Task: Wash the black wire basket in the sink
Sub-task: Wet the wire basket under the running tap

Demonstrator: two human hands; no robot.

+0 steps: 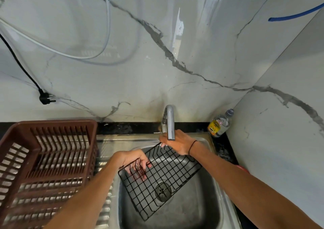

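Two bare hands hold a black wire basket over a steel sink.

At left, a brown plastic dish rack stands beside the sink. The left hand curls its fingers round the black wire basket at its left edge. The basket tilts inside the basin, above the drain. The right hand pinches its far corner under the tap. A bottle stands far right.

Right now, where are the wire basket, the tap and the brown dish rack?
basket (168, 181): head view, on the mesh floor over the sink.
tap (169, 121): head view, on the steel spout.
dish rack (52, 123): head view, on its far rim.
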